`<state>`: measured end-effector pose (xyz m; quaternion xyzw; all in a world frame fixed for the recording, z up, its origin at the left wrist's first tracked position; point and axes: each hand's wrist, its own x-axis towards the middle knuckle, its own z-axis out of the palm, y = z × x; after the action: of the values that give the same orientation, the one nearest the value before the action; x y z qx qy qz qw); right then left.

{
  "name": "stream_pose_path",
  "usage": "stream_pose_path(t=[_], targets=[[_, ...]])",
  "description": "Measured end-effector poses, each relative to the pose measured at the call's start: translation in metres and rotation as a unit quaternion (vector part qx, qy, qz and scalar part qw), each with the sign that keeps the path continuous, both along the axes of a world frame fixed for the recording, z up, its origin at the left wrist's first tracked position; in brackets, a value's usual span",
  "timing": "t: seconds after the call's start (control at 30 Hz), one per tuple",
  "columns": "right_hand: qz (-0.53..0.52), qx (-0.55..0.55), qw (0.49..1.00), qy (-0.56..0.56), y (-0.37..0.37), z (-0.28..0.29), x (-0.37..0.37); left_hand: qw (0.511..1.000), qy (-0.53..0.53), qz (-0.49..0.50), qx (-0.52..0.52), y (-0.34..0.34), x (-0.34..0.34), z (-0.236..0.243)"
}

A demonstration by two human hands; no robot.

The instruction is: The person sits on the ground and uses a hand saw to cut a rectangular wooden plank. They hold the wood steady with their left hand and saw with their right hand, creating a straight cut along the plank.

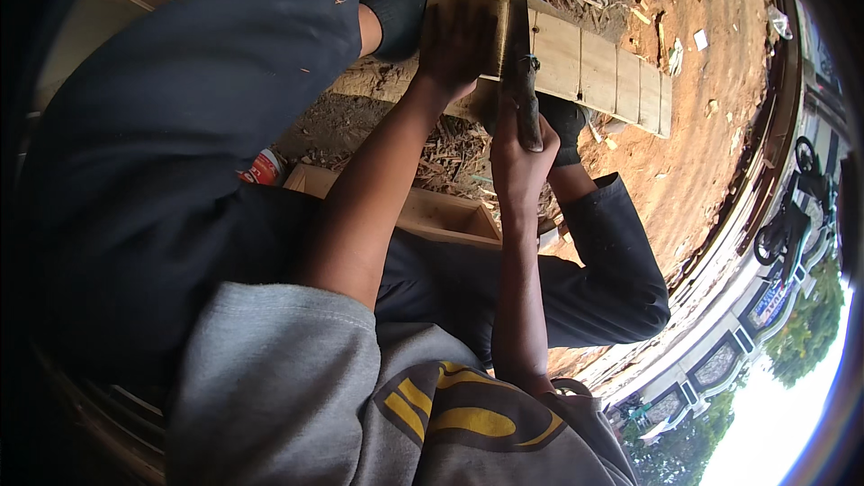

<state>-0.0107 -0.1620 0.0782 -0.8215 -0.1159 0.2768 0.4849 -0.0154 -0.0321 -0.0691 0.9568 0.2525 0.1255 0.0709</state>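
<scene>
My right hand (pixel 522 166) is closed around the worn wooden handle of a handsaw (pixel 517 27). Its long dark blade points away from me and lies across a pale wooden board (pixel 598 72). Several dark lines run across the board's right part. Left of the blade, my left hand (pixel 457 49) lies on the board with its fingers stretched out; they are in shadow and slightly blurred. My feet, in dark socks, are beside the board, one beyond my left hand and one under its near edge.
Between my legs sits an open wooden box (pixel 445 216), near a red and white container (pixel 262 167). Wood chips and scraps (pixel 441 157) litter the ground. Bare orange soil (pixel 693 117) stretches to the right, with a parked motorcycle (pixel 794 207) and a wall (pixel 715 360) beyond.
</scene>
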Motion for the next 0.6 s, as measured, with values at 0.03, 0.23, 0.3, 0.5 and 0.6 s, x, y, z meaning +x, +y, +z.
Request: stream_pose_path(t=[0.03, 0.23, 0.3, 0.5, 0.6], targets=[[-0.005, 0.008, 1.0, 0.003, -0.008, 0.001, -0.006, 1.0, 0.012, 0.0, 0.0, -0.002, -0.002, 0.002], [0.03, -0.043, 0.999, -0.012, -0.038, 0.018, -0.023, 1.0, -0.007, -0.001, 0.018, -0.002, -0.007, 0.002], [0.025, -0.021, 0.999, -0.017, -0.002, 0.003, 0.004, 1.0, -0.004, 0.001, 0.012, -0.003, -0.005, 0.006], [0.004, -0.019, 0.999, 0.032, -0.016, 0.02, -0.008, 0.999, 0.016, 0.015, -0.027, 0.005, -0.009, 0.024], [0.005, -0.037, 0.999, -0.011, -0.044, 0.026, -0.03, 0.999, -0.013, -0.023, 0.018, 0.002, -0.008, 0.011]])
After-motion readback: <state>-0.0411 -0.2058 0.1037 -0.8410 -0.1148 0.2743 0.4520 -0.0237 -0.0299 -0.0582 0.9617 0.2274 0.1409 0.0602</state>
